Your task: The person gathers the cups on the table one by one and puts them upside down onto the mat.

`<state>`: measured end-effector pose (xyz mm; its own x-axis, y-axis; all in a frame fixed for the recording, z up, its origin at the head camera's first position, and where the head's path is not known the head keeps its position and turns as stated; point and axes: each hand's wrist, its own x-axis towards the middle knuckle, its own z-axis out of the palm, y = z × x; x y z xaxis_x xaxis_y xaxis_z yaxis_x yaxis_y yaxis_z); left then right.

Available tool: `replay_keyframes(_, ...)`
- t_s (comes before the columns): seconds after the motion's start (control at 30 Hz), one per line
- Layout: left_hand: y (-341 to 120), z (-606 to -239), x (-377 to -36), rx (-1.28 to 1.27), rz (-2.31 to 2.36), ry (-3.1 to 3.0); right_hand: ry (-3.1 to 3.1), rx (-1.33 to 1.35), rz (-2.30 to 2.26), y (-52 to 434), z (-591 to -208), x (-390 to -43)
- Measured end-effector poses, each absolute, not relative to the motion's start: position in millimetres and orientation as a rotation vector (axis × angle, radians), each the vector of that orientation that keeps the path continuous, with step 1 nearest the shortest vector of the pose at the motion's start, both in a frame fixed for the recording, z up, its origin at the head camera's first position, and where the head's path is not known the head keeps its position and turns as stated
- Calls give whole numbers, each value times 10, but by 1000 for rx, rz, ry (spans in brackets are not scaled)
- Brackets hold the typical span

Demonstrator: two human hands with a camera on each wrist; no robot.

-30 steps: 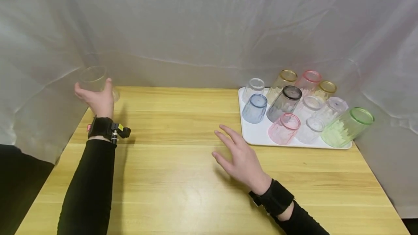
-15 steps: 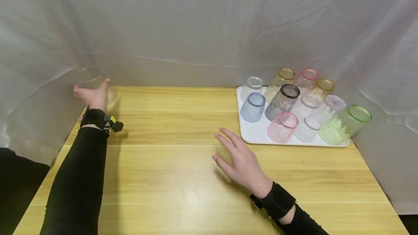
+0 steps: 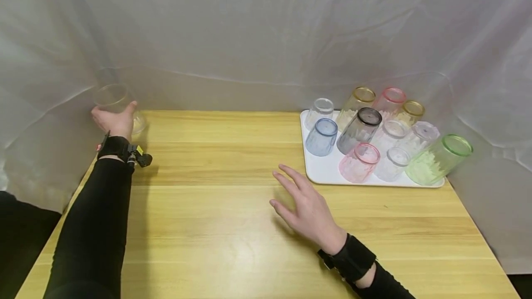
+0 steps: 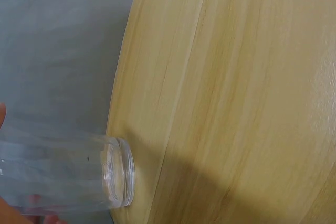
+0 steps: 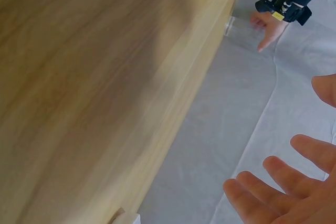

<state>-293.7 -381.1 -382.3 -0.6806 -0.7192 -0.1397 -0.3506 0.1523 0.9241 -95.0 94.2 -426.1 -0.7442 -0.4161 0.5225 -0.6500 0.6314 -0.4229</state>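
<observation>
At the table's far left corner my left hand (image 3: 114, 122) grips a clear drinking glass (image 3: 112, 94), thumb on one side and fingers round the other. The glass stands upright, its wide rim above the hand. In the left wrist view the thick base of the glass (image 4: 119, 171) is right at the tabletop by the edge. My right hand (image 3: 307, 209) hovers over the middle right of the table with fingers spread and nothing in it; the right wrist view shows its relaxed fingers (image 5: 286, 182).
A white tray (image 3: 322, 170) at the right bears several upside-down glasses, among them a blue glass (image 3: 322, 137), a grey glass (image 3: 359, 130), a pink glass (image 3: 359, 163) and a green glass (image 3: 438, 160). Grey cloth (image 3: 232, 36) hangs behind the wooden table (image 3: 208, 225).
My left hand has moved slightly left with the glass, toward the far left corner, and a little down. The right hand has stayed in place. The view has shifted slightly.
</observation>
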Motion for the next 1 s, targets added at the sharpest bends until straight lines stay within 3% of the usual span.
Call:
replay_keyframes(0.4, -3776, -3828, -2926, 1006, -1528, -2057, -2480, 832, 868, 939, -4264, -940)
replay_keyframes(1.0, -3457, -3741, -2719, 818, -1938, -1703, -2408, 822, 897, 948, -4255, -931)
